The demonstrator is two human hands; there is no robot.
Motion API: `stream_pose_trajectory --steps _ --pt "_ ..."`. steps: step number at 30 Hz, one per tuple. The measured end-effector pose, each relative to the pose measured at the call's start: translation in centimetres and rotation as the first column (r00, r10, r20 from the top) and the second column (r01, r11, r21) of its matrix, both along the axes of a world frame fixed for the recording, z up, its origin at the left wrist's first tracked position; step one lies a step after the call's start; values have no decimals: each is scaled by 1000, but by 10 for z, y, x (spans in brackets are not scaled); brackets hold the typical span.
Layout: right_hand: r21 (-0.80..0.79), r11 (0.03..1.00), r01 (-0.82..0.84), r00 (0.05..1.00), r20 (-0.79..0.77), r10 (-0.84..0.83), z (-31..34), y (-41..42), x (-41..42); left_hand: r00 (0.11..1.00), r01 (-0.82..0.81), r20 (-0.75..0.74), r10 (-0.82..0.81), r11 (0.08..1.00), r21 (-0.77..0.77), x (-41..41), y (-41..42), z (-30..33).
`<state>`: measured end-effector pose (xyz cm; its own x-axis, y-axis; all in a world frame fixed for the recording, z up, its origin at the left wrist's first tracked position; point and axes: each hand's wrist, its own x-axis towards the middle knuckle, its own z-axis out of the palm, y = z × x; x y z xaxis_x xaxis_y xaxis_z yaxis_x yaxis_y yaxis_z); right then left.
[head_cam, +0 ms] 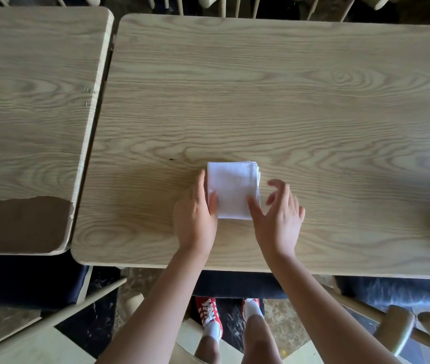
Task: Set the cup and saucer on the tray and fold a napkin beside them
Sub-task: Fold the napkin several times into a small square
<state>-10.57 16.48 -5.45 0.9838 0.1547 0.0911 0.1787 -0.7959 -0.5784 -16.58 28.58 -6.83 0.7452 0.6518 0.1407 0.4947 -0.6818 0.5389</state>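
Wood-grain surface (287, 101) fills most of the view, with a folded white napkin (232, 189) lying flat near its front edge. Left hand (195, 219) rests against the napkin's left side, thumb on the cloth, while right hand (278, 219) has fingers (276, 183) spread loosely above its right edge, thumb touching the cloth.

One napkin (232, 190), two tables (261, 101), two hands (195, 219).
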Motion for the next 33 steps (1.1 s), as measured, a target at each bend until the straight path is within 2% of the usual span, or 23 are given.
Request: stream_pose_trajectory --steps 2,5,7,11,18,20,25,27,30,31,33 --pt "-128 988 -82 994 64 91 4 5 4 998 8 -57 -3 996 84 2 0 0" --pt "-273 896 -349 923 67 380 2 16 15 959 268 -147 -244 948 173 5 8 0" --pt "-316 834 -452 876 15 481 -5 21 23 908 400 -207 -365 902 165 8 15 -4" --pt "-318 808 -497 859 -45 510 -17 22 29 840 499 -324 -435 854 145 14 26 -8" --pt "-302 791 -532 837 -48 544 -14 22 34 767 585 -417 -488 799 140 15 37 -1" --pt "-322 775 -544 828 -54 558 -12 14 33 759 587 -441 -480 797 143 14 38 1" --pt "-352 761 -544 829 -88 552 -10 -12 29 806 480 -436 -401 873 85 4 22 2" --pt "-368 704 -607 779 -98 620 -9 -16 36 827 425 -439 -352 902 76 -7 11 3" --pt "-423 540 -728 630 -103 769 -12 -20 64 845 358 -448 -292 931 68 -32 -9 6" --pt "-429 511 -745 603 -102 791 -13 -21 75 845 349 -452 -287 935 58 -41 -17 8" --pt "-415 534 -737 616 -86 783 -12 -17 93 840 344 -457 -291 938 35 -55 -34 11"
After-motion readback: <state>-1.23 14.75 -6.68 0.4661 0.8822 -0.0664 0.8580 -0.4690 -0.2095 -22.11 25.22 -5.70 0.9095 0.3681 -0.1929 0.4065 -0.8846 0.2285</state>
